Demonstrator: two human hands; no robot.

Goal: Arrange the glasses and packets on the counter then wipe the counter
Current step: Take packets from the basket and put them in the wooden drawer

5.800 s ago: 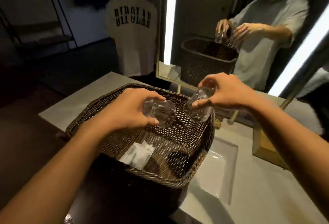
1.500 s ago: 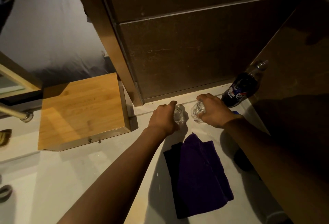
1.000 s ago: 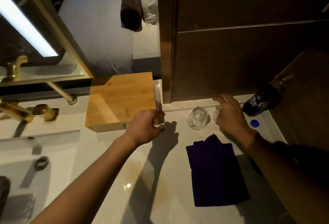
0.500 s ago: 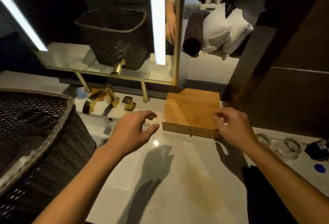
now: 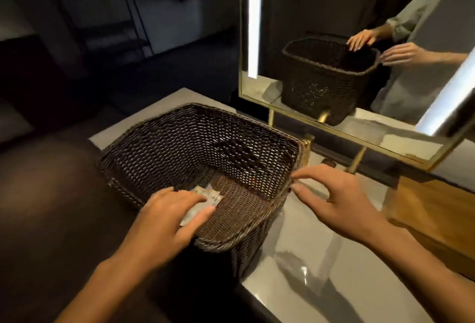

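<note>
Pale, flat packets (image 5: 205, 200) lie on the floor of a dark wicker basket (image 5: 164, 142). The basket stands on the pale tabletop (image 5: 321, 258).

Glowing from two bright strips in the mirror (image 5: 359, 70), one upright at left, one slanting at right, and leaving the left half of the room sinking into near black. Glinting in small highlights on the pale counter (image 5: 321, 266). Throwing soft hand shadows there. Smearing slightly with motion blur across the basket (image 5: 180, 142) weave. Bending straight lines toward the edges
</note>
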